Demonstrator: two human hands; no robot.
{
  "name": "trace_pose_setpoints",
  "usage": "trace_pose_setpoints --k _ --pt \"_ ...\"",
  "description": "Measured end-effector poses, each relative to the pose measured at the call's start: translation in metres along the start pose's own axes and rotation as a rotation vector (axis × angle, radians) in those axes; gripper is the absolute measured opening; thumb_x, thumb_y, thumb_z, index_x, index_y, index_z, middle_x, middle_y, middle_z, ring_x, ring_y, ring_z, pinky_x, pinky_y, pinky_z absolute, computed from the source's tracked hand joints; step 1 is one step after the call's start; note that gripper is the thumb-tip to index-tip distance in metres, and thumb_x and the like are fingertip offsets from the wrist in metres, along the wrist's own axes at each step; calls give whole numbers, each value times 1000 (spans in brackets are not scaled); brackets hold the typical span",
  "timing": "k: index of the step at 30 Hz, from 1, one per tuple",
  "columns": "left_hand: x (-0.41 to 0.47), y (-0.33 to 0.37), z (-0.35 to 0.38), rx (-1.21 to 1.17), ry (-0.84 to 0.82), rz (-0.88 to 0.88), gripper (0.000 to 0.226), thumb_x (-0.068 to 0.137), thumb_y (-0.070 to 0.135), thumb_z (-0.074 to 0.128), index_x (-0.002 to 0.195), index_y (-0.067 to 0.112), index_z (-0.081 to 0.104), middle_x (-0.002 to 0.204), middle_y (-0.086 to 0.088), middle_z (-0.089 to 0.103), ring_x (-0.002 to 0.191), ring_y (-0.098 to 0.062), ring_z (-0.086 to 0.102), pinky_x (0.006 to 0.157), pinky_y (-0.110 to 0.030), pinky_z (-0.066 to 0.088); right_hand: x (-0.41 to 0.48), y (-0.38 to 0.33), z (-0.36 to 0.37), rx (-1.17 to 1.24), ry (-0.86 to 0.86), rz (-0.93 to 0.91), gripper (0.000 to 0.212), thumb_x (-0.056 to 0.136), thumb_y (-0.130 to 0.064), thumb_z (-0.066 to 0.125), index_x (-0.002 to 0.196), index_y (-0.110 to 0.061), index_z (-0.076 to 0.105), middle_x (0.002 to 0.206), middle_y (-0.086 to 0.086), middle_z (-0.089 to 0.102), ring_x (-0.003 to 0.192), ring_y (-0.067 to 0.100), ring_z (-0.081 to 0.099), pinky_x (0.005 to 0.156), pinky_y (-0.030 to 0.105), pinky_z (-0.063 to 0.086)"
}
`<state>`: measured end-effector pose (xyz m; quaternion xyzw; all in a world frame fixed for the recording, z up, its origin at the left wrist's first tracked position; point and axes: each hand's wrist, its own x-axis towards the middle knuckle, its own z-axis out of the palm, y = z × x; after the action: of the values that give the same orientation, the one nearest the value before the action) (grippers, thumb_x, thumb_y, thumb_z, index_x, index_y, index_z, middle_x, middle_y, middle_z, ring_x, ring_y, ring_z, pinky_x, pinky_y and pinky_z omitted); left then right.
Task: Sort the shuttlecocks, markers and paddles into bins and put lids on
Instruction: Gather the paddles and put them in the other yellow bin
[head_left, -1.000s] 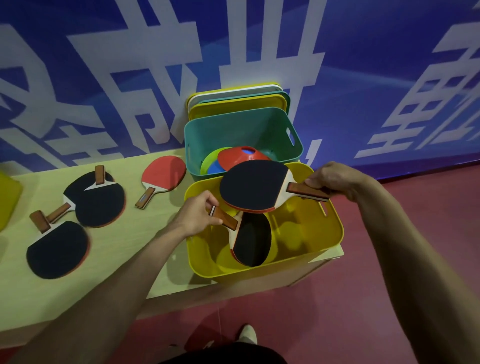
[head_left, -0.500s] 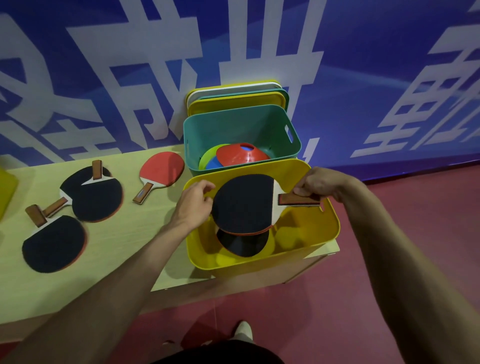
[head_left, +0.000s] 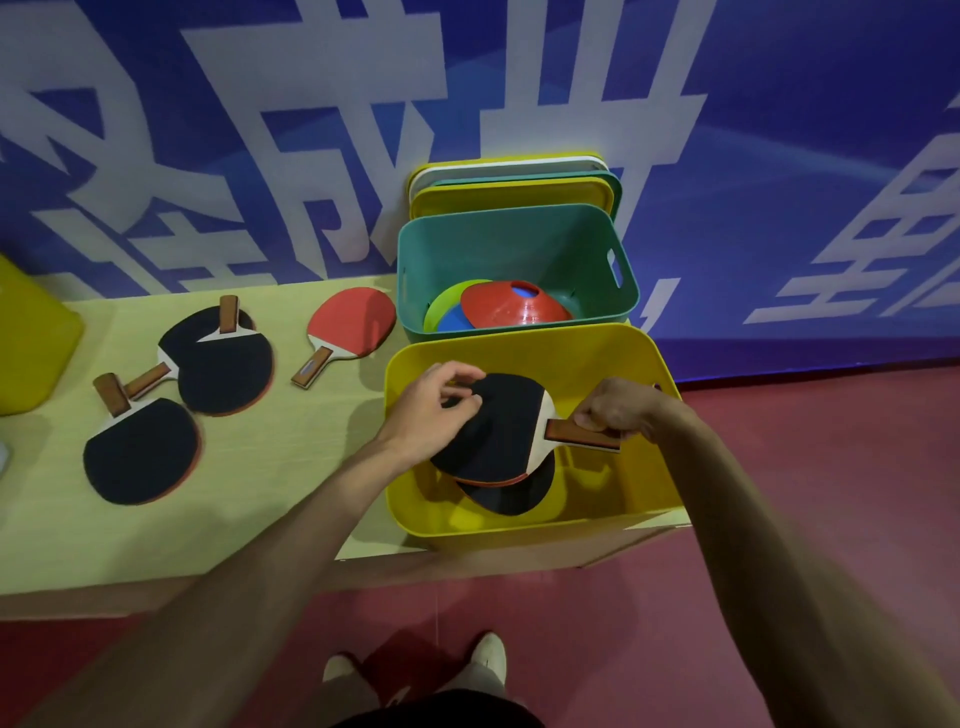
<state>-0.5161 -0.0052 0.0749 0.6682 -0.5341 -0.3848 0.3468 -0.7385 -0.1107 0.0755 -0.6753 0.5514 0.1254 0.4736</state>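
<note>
A blue wall (head_left: 779, 156) with large white characters backs a pale table (head_left: 260, 519), whose front edge runs above the red floor (head_left: 727, 597). A strip of bare tabletop lies between the loose paddles and the yellow bin (head_left: 519, 348), which sits at the table's right front corner, its right wall close to the table's edge. Just behind it, touching or nearly so, stands the teal bin (head_left: 519, 234), and the lids (head_left: 519, 192) lean stacked against the wall behind that. A yellow container (head_left: 31, 353) shows at the left edge.

The teal bin holds marker cones (head_left: 514, 312): red on top, green and blue beneath. In the yellow bin a second paddle (head_left: 511, 493) lies on the floor, black face up. On the table lie three black paddles (head_left: 223, 369), overlapping, and a red paddle (head_left: 353, 322) beside the teal bin.

The held paddle (head_left: 493, 426) hangs level inside the yellow bin, above the second paddle. The right hand (head_left: 618, 410) is clenched round its handle. The left hand (head_left: 431, 410) bends its fingers over the blade's far edge; whether they pinch it or only touch cannot be told.
</note>
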Motion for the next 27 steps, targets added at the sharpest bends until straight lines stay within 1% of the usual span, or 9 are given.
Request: trace_pose_setpoints --k 3,7,11,15,19,22,24,26,27 --pt "-1 -4 2 10 -35 -19 22 89 14 61 106 27 60 118 1 58 107 -9 59 97 -25 44 4 4 -2 -51 -21 -8 17 85 -4 50 71 -8 59 63 6 50 55 15 46 51 23 38" --pt "-1 -6 2 38 -27 -38 21 89 13 61 106 25 61 118 1 58 106 -9 58 93 -21 44 17 7 -5 -96 -9 24 14 82 -3 51 73 -5 60 63 9 50 53 17 46 47 24 37" --pt "-3 -9 2 73 -13 -49 21 89 13 61 107 25 62 116 2 58 107 -9 58 93 -22 45 31 10 2 -245 -49 67 28 86 -10 50 104 -4 71 89 17 68 61 19 55 45 23 41" --pt "-6 -10 -4 104 18 -54 20 90 11 59 107 21 64 114 -1 60 106 -10 57 94 -21 43 39 15 15 -296 -79 115 31 88 -12 50 111 -9 69 100 14 68 70 18 58 45 19 40" --pt "-8 -10 -10 91 55 -68 20 90 11 58 105 23 64 113 -1 62 104 -9 58 91 -19 44 46 24 36 -251 -106 156 26 96 -15 51 117 -6 65 114 13 65 86 20 57 57 19 44" --pt "-9 -10 -11 87 60 -81 20 90 12 59 103 27 64 112 0 63 104 -10 59 91 -20 44 53 31 50 -204 -17 176 25 94 -16 54 112 -3 64 107 14 65 85 22 57 70 30 49" --pt "-11 -9 -11 81 60 -89 21 91 11 58 102 28 63 112 -1 63 105 -10 59 92 -21 44 50 30 52 -188 28 155 16 93 -14 53 94 -3 64 95 13 62 81 23 55 66 32 48" --pt "-12 -7 -10 82 55 -87 22 90 10 57 100 29 63 111 -1 63 105 -12 59 94 -25 45 46 25 50 -159 84 141 19 91 -12 50 73 -8 55 85 12 58 75 25 55 60 31 45" --pt "-12 -6 -9 83 51 -84 23 90 9 57 100 29 63 111 -1 64 105 -12 59 95 -26 46 44 22 47 -145 112 120 21 91 -13 49 71 -9 54 86 12 58 75 25 56 62 31 46"
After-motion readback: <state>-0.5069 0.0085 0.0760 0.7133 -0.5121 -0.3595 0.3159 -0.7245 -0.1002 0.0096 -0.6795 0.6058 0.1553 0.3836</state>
